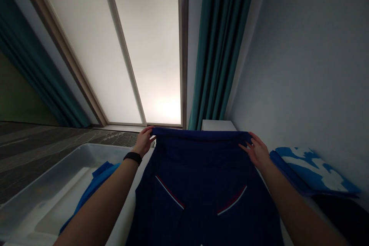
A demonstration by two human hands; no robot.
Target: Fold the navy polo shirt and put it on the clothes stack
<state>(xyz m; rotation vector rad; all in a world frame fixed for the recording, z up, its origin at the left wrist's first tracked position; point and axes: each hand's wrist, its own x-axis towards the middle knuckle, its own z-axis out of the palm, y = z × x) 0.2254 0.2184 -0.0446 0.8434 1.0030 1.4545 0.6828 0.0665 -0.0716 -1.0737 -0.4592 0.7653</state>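
Observation:
A dark navy garment (pixel 201 184) with two slanted white-and-red trimmed pocket lines hangs stretched out in front of me. My left hand (pixel 144 140) pinches its top left corner, and a black band circles that wrist. My right hand (pixel 256 150) grips the top right corner, with the fingers curled over the edge. Both arms reach forward, holding the upper hem level and taut.
A clear plastic bin (pixel 37 196) sits at lower left with a bright blue cloth (pixel 98 178) draped over its rim. A blue-and-white pillow (pixel 311 173) lies at right by the wall. Teal curtains (pixel 221 46) flank a large frosted window. A white cabinet top (pixel 217 125) is behind the garment.

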